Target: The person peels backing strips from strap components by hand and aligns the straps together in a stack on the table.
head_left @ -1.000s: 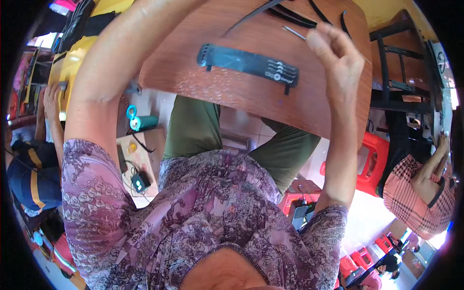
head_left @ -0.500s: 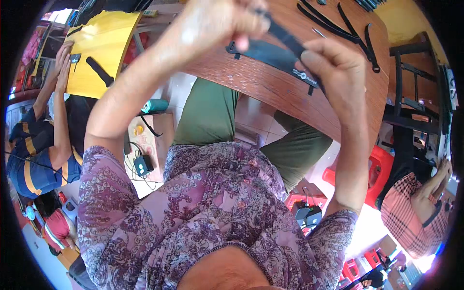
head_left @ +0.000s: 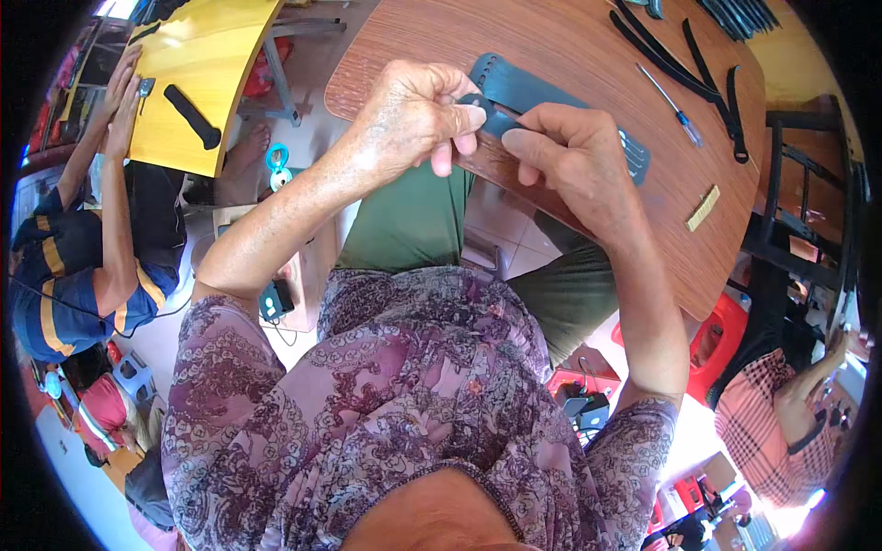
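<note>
My left hand is closed in a pinch on the end of a black strap, just left of my right hand. Facing it, my right hand pinches a thin dark piece that reaches toward the left fingertips; whether it belongs to the same strap is hard to tell. Behind both hands a dark leather-like panel lies flat on the brown table. Its left end has a row of holes, and white marking shows at its right end, partly behind my right hand.
Right of the panel lie a screwdriver, several black straps and a small yellowish block. Dark pieces are stacked at the far corner. A co-worker's hands rest at a yellow table. A red stool stands at right.
My hands have come lower and closer together; the strap stretched between them is now mostly hidden by the fingers. The view has shifted, and the screwdriver and yellowish block now show.
</note>
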The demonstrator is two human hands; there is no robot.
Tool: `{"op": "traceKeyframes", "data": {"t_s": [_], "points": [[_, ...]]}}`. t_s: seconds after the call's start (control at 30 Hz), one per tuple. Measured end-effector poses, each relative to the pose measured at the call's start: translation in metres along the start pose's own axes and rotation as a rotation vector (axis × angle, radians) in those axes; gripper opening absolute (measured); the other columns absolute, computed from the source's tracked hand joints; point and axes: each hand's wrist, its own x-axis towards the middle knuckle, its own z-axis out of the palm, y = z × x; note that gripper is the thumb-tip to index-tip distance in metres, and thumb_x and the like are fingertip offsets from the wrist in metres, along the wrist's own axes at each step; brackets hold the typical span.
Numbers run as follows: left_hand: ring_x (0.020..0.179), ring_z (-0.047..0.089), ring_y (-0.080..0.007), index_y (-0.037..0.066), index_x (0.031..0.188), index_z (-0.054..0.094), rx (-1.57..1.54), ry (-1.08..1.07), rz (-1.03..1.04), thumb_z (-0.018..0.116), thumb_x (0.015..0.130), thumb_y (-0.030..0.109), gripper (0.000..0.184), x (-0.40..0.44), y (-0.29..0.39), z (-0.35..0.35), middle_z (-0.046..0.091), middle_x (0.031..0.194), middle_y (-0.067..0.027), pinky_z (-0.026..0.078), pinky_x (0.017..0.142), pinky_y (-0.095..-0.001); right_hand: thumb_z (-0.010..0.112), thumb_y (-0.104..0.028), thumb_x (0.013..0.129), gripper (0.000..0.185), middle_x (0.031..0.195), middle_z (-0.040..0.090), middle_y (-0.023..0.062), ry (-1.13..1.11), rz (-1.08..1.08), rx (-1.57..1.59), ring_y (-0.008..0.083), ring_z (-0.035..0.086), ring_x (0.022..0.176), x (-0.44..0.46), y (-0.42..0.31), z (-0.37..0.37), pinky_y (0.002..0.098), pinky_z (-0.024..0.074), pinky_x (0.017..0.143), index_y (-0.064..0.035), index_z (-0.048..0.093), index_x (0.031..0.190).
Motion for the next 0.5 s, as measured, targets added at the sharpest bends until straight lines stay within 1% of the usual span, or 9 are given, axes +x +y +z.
{"op": "traceKeyframes", "data": {"t_s": [0.07, 0.13, 0.23, 0.33, 0.5], "points": [[0.046, 0.055, -0.0077, -0.003, 0.095, 0.062, 0.023, 0.006, 0.003, 0.064, 0.088, 0.012, 0.017, 0.003, -0.003, -0.002, 0.066, 0.07, -0.0069, 0.039, 0.04, -0.0179, 0.062, -0.013, 0.078, 0.018, 0.053, 0.058, 0.0078, 0.07, 0.032, -0.013, 0.0126, 0.053, 0.049, 0.005, 0.002, 0.001, 0.0297, 0.0424, 0.048, 0.0041, 0.066, 0.075], [0.045, 0.054, -0.0068, -0.003, 0.092, 0.062, 0.125, 0.064, 0.047, 0.063, 0.088, 0.012, 0.016, 0.006, -0.009, -0.003, 0.065, 0.069, -0.0068, 0.041, 0.04, -0.0186, 0.062, -0.014, 0.078, 0.018, 0.052, 0.057, 0.0076, 0.094, 0.028, -0.014, 0.0122, 0.053, 0.048, 0.006, 0.001, 0.003, 0.0297, 0.042, 0.047, 0.0041, 0.066, 0.075], [0.044, 0.052, -0.0063, -0.003, 0.088, 0.063, 0.195, 0.092, 0.045, 0.062, 0.089, 0.011, 0.014, 0.009, -0.009, -0.006, 0.063, 0.067, -0.0062, 0.042, 0.041, -0.0195, 0.063, -0.014, 0.078, 0.019, 0.051, 0.055, 0.0073, 0.126, 0.044, -0.007, 0.0115, 0.052, 0.046, 0.007, -0.003, 0.004, 0.0296, 0.0414, 0.046, 0.0044, 0.067, 0.074], [0.043, 0.052, -0.0067, -0.002, 0.084, 0.063, 0.209, 0.081, 0.021, 0.061, 0.088, 0.01, 0.013, 0.011, -0.006, -0.007, 0.062, 0.064, -0.0057, 0.042, 0.041, -0.0202, 0.063, -0.014, 0.078, 0.019, 0.05, 0.054, 0.0071, 0.138, 0.062, -0.012, 0.0111, 0.052, 0.045, 0.011, -0.002, 0.005, 0.0292, 0.0409, 0.045, 0.0048, 0.067, 0.074], [0.042, 0.052, -0.0075, -0.001, 0.082, 0.063, 0.2, 0.08, -0.035, 0.06, 0.087, 0.01, 0.013, 0.014, -0.004, -0.009, 0.062, 0.063, -0.0056, 0.042, 0.04, -0.0215, 0.064, -0.014, 0.078, 0.02, 0.05, 0.055, 0.0078, 0.157, 0.09, -0.018, 0.0117, 0.052, 0.044, 0.016, -0.007, 0.011, 0.0293, 0.041, 0.045, 0.0053, 0.066, 0.072]]}}
